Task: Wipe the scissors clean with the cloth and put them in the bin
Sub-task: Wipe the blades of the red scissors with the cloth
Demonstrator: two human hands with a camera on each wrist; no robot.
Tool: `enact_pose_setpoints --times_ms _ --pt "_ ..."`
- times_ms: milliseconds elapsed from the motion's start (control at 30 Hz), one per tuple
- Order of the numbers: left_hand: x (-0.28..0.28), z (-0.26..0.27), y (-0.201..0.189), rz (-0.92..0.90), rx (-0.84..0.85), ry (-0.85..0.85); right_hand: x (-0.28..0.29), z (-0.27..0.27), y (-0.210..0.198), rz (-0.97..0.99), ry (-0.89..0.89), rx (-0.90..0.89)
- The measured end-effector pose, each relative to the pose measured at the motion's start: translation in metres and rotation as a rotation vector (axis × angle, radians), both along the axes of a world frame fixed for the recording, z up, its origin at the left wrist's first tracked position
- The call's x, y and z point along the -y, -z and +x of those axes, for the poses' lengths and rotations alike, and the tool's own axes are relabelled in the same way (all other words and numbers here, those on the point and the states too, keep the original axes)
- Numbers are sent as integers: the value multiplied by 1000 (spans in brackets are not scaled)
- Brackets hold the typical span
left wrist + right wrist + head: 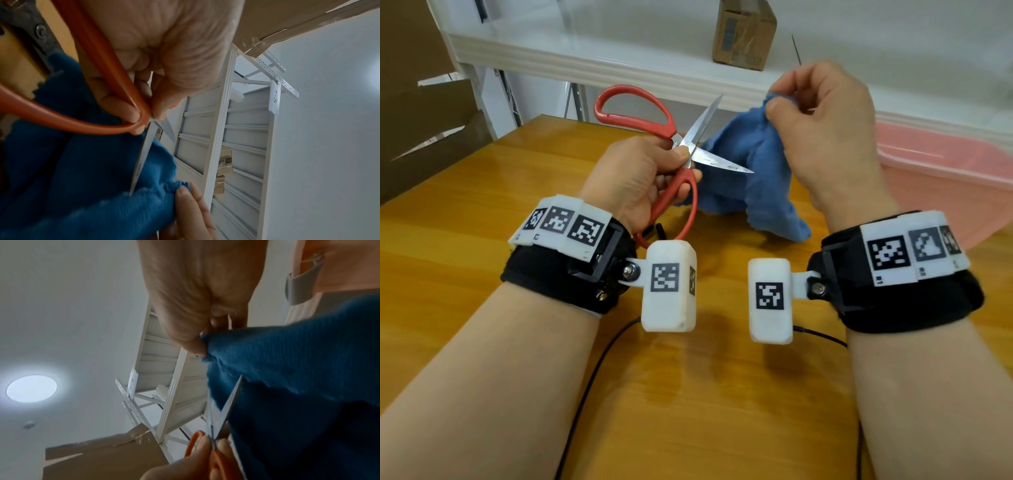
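Note:
Red-handled scissors with steel blades spread wide apart are held above the table by my left hand, which grips them near the pivot and the lower handle loop. In the left wrist view the scissors lie against the cloth. My right hand pinches the top edge of a blue cloth, which hangs down to the table just behind the blades. The right wrist view shows the cloth pinched between thumb and fingers, with the scissors below it. A pink bin stands at the right.
The wooden table carries black cables near me. A white shelf rack with a cardboard box stands behind the table. Brown cardboard leans at the left.

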State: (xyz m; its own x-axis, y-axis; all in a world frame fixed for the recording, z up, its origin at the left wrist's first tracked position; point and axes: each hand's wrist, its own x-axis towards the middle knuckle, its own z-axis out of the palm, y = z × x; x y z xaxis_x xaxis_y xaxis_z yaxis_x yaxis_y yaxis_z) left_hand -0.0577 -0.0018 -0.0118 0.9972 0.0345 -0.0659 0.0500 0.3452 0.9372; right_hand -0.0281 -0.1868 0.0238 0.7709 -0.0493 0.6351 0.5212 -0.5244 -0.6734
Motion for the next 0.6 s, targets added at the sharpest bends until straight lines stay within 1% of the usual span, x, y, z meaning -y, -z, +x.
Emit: enact_pose_setpoints --times_ms 133,267,333,467,600 --pt "-1 3 2 -98 -25 -62 3 -4 -1 -198 84 118" --pt "-1 6 4 -208 -92 -118 -2 -11 0 -261 75 155" --pt "-1 7 5 -258 -108 -132 -5 -12 -1 -288 64 148" --pt "2 7 5 -307 -102 -100 -13 -10 -1 -304 12 66" --pt "5 5 4 -292 -98 -54 -26 -12 6 -431 -41 45"
